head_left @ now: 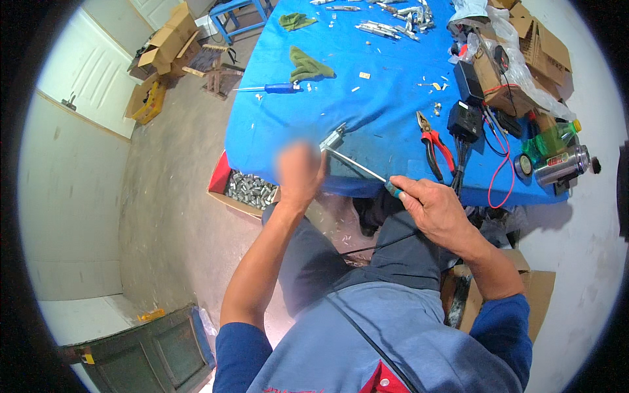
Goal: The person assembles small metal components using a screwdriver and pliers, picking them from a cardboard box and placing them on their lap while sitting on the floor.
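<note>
At the near edge of the blue-covered table, my left hand (303, 173) is closed round a small silver metal part (333, 137), which sticks out past the fingers. Much of that hand is blurred, so its exact grip is hidden. My right hand (436, 208) grips the teal handle of a screwdriver (359, 163). The screwdriver's shaft runs leftward, and its tip reaches the metal part beside my left hand. Right of the shaft lie red-handled pliers (435, 145). A second screwdriver (278, 88), blue-handled, rests on the cloth farther left.
Several silver metal pieces (380, 29) lie at the table's far side, near green rags (308, 64). Black adapters with cables (464, 121), a metal flask (562, 166) and cardboard boxes (540, 52) crowd the right. A box of small metal pieces (251, 190) stands below the left edge.
</note>
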Action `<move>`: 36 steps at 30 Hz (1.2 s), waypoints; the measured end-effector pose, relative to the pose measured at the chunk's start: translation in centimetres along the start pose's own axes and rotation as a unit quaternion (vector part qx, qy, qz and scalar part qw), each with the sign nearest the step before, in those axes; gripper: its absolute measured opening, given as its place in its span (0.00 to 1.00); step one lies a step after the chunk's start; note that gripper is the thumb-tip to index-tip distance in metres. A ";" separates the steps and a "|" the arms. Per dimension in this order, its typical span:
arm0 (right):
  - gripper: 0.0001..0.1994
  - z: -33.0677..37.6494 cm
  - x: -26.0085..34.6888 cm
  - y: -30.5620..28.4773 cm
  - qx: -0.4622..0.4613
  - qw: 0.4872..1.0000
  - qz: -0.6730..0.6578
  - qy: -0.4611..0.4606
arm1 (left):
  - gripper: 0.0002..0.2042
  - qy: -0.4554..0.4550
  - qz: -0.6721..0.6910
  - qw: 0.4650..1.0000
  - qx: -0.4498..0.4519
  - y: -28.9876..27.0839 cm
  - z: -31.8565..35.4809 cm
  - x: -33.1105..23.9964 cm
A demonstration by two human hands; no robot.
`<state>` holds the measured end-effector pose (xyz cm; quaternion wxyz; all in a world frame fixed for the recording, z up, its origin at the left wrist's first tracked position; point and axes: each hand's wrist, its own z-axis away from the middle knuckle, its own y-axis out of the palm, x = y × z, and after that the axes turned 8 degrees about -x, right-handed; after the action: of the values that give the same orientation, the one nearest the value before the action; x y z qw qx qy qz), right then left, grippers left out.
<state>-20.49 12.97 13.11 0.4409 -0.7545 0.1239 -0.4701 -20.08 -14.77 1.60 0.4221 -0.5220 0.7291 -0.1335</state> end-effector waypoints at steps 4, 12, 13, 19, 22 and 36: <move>0.17 0.0 0.0 0.6 -0.001 0.999 -0.023 0.029 | 0.11 0.014 -0.010 1.000 0.015 0.1 0.1 0.2; 0.16 -1.3 -1.7 0.6 0.001 0.995 -0.086 0.040 | 0.11 0.039 -0.017 0.999 0.003 0.3 -0.1 0.7; 0.16 -1.5 -2.0 0.6 0.006 0.993 -0.105 0.049 | 0.11 0.035 -0.017 0.999 0.006 0.3 -0.2 0.5; 0.17 -1.1 -2.5 1.1 0.059 0.947 -0.237 0.207 | 0.11 0.040 -0.023 0.999 0.006 0.5 -0.3 0.8; 0.18 -0.4 -4.3 2.5 0.067 0.864 -0.393 0.307 | 0.11 0.052 -0.027 0.998 0.003 0.6 -0.5 0.7; 0.16 2.3 -2.6 6.6 -0.130 0.981 -0.138 0.040 | 0.11 0.034 -0.023 0.999 -0.025 1.4 -0.5 0.5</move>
<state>-18.41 11.97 6.00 0.2651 -0.7958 0.0964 -0.5359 -21.43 -14.73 0.82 0.3805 -0.5439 0.7342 -0.1425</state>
